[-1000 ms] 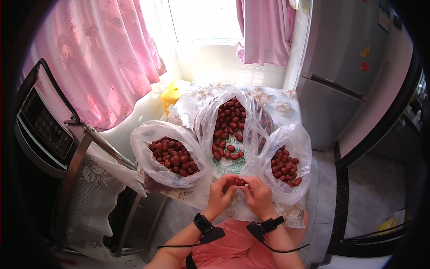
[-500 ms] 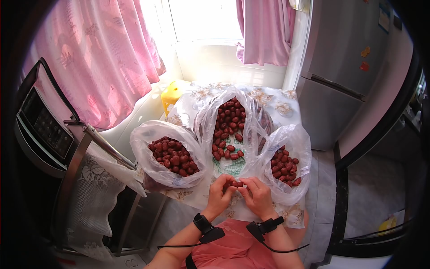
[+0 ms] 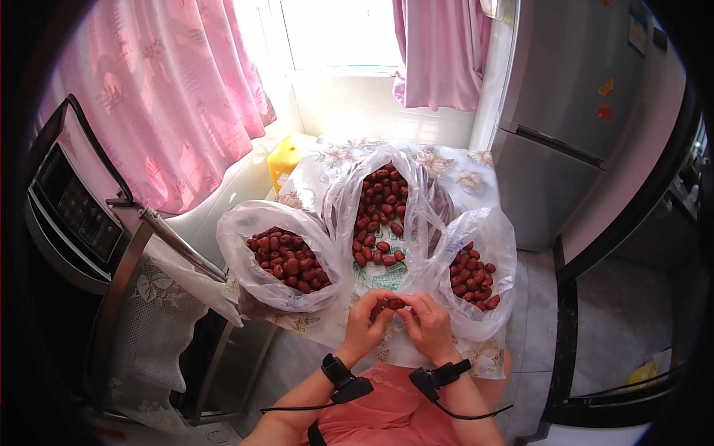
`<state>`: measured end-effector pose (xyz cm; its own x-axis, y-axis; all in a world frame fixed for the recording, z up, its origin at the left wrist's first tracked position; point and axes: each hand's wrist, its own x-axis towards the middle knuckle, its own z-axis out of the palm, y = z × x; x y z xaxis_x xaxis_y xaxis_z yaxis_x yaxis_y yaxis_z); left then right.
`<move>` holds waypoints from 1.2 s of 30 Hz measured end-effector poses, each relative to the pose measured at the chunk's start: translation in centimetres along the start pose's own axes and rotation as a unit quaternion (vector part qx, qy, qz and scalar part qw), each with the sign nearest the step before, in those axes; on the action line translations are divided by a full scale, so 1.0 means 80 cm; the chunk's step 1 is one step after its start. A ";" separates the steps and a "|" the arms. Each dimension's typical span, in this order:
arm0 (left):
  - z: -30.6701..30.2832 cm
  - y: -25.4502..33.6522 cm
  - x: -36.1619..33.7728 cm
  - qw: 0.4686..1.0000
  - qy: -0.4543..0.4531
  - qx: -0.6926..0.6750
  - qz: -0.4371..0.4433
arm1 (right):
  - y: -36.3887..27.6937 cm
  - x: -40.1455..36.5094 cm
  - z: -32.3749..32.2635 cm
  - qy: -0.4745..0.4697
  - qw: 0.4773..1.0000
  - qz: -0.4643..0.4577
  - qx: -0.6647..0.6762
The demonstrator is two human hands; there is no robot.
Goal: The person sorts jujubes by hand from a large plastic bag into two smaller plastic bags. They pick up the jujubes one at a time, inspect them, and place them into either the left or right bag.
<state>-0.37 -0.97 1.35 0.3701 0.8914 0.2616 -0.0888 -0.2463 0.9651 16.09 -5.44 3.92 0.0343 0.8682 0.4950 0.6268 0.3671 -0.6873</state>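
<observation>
A single red date (image 3: 395,304) is pinched between my two hands, just in front of the middle bag. My left hand (image 3: 364,321) grips its left end with thumb and fingers. On its right end, the fingertips of my right hand (image 3: 428,321) are closed. Beyond them lies the middle plastic bag (image 3: 342,201), its mouth spread and red dates (image 3: 383,197) heaped inside, with a green print showing at its near end. To the left stands an open bag (image 3: 234,223) of dates, and to the right another open bag (image 3: 502,245) with dates in it.
A flowered cloth covers the table (image 3: 470,178). A yellow plastic item (image 3: 286,156) is at its back left corner. The grey refrigerator (image 3: 550,178) stands at the right, and a black appliance (image 3: 74,215) at the left. Pink curtains (image 3: 156,97) hang by the window.
The date has turned slightly between my fingertips. Both hands keep almost the same place, and the bags have not visibly moved.
</observation>
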 end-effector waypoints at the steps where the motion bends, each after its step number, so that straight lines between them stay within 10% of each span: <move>1: 0.000 0.001 0.000 1.000 -0.001 0.008 -0.003 | 0.002 0.000 0.002 0.008 1.000 -0.007 -0.001; 27: 0.003 0.007 -0.002 1.000 0.015 0.017 0.012 | 0.002 -0.002 0.000 0.042 0.999 -0.011 -0.012; 36: -0.032 0.111 0.002 0.948 0.104 0.194 0.228 | 0.008 -0.004 0.006 0.058 0.998 0.003 0.006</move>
<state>-3.49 -2.03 9.97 0.1811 0.7043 0.6864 0.1665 -0.7098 0.6844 16.12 -5.32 3.13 0.1282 0.8260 0.5489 0.6163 0.3672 -0.6966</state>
